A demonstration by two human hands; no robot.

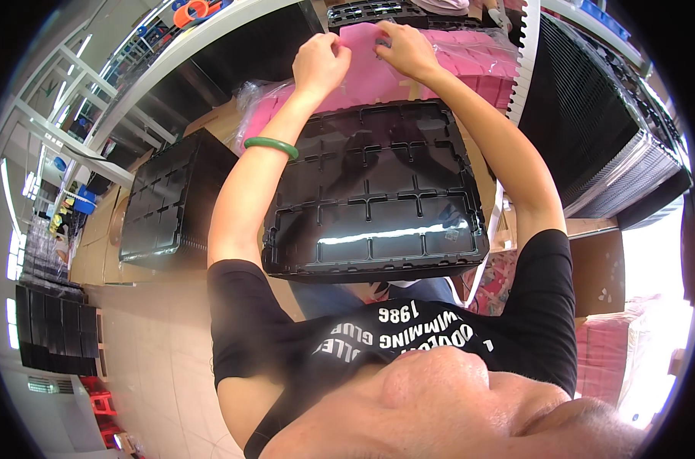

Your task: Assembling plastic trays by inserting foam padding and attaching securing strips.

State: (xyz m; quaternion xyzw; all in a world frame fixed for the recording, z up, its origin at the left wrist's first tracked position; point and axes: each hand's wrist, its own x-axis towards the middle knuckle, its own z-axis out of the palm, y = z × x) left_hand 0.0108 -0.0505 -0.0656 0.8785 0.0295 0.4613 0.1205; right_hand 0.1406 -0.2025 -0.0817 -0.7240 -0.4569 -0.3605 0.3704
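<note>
Both arms reach forward over a black plastic tray (pixel 378 195) with moulded compartments and ridges. Beyond its far edge, my left hand (pixel 321 65) pinches the left side of a thin, see-through pink plastic sheet (pixel 360 38). My right hand (pixel 407 52) has its fingertips closed on the right side of the same sheet, so it spans upright between the hands. Whether it is a single sheet or a bag I cannot tell. Behind and under the hands lie more pink pieces (pixel 477 65) in clear wrapping. A green bangle (pixel 271 147) circles my left forearm.
Another stack of black trays (pixel 152 199) stands on the left, beside cardboard. Tall stacked black trays (pixel 600 115) rise at the right, next to a white notched post (pixel 528 61). A white rail (pixel 187 57) crosses the far left. More trays (pixel 386 11) lie at the back.
</note>
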